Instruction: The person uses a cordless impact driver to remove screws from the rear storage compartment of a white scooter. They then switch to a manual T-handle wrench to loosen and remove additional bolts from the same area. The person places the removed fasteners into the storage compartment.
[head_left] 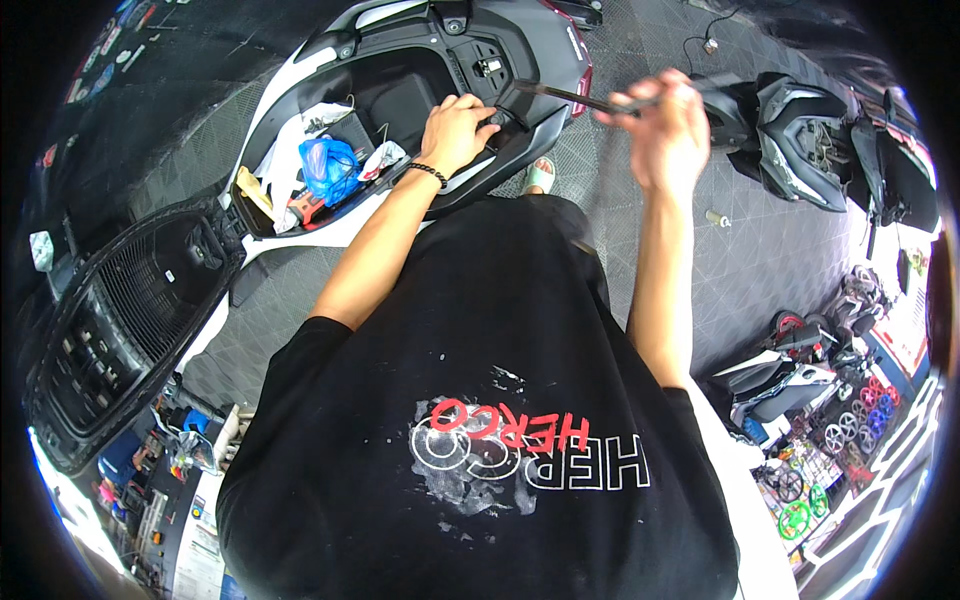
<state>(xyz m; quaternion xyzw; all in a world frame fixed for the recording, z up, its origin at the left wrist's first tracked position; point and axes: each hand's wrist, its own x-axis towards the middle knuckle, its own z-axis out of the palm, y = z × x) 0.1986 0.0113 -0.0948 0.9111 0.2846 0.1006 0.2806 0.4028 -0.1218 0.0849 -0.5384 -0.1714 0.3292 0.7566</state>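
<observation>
A scooter (552, 70) stands in front of me with its storage compartment (400, 85) uncovered. My left hand (456, 135) rests on the near rim of that compartment, toward the tail, fingers bent and partly spread. Over the floor to the right of the tail, my right hand (668, 135) is raised and closed around a long, thin, dark rod-shaped tool (570, 97). Its shaft points left, toward the tail. Motion blurs this hand, so the tool's exact kind is unclear. Near the left hand, a small metal latch piece (490, 67) sits in the tail's black panel.
Inside the compartment lie a blue plastic bag (330, 170), white wrapping and a red-and-grey tool (304, 208). The seat (130, 300) is tipped open at left. Another dark scooter (800, 140) stands at right, with a small bottle (717, 218) on the floor nearby.
</observation>
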